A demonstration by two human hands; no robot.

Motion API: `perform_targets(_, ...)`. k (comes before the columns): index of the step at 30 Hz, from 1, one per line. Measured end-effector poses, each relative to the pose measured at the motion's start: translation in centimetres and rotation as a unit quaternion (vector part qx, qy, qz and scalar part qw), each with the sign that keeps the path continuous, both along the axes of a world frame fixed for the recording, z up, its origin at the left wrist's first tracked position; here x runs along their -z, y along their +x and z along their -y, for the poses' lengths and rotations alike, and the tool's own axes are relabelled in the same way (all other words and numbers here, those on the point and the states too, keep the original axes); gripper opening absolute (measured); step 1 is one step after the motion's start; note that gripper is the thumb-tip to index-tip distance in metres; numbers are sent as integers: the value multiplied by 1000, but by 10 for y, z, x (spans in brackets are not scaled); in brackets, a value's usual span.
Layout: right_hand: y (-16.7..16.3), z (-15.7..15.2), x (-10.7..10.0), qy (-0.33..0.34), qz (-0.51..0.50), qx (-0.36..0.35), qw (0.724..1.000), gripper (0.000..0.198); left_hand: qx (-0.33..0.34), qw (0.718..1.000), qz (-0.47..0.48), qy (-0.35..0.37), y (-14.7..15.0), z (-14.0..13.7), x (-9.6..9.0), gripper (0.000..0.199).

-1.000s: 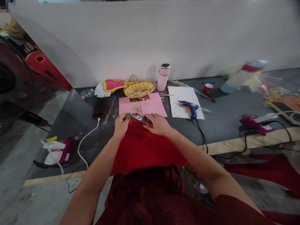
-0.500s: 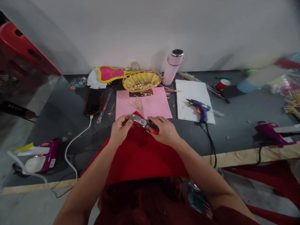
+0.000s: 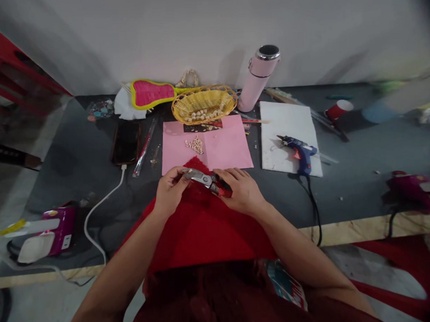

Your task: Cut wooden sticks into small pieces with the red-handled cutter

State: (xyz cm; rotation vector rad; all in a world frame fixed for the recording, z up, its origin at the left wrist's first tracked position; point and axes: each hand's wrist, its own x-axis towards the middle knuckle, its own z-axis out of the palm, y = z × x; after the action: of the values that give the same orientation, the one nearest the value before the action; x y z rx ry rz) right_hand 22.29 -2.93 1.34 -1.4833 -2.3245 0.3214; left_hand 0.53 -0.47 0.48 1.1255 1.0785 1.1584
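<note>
My right hand (image 3: 242, 188) is wrapped round the red handles of pruning shears (image 3: 203, 178), whose metal jaws point left. At the jaw tips, my left hand (image 3: 171, 189) is pinched on something small, mostly hidden by the fingers. Both hands are above a red cloth (image 3: 207, 232) that runs from my lap onto the table edge. Just beyond, a pink sheet (image 3: 228, 148) lies on the table with a heap of small pale pieces (image 3: 196, 144) on it. A yellow wicker basket (image 3: 203, 104) behind the sheet holds more pale chunks.
To the right, a blue glue gun (image 3: 302, 155) rests on a white board (image 3: 271, 151). A pink flask (image 3: 257, 78) stands at the back. Left are a phone (image 3: 126, 142) with a white cable and a purple device (image 3: 61, 229). A red cup (image 3: 339, 109) lies at the right.
The view has shifted slightly, so the table items sit differently in the picture. Both hands keep the same grip, with the shears' jaws still at the left fingertips.
</note>
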Motion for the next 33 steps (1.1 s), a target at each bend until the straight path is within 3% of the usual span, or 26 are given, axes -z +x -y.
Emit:
perform_targets(15,0,0,1,0,10,-13,1000,62,22,996,65,-50,-2,-1,2,15)
perform_targets(24,-2,4,0,0,-22,7,1000,51,9,988,126,-91,1,-3,-2,20)
perform_targets(33,-4,6,2,7,-7,19,1000,43,7,991,115,-74,1,-2,-1,18)
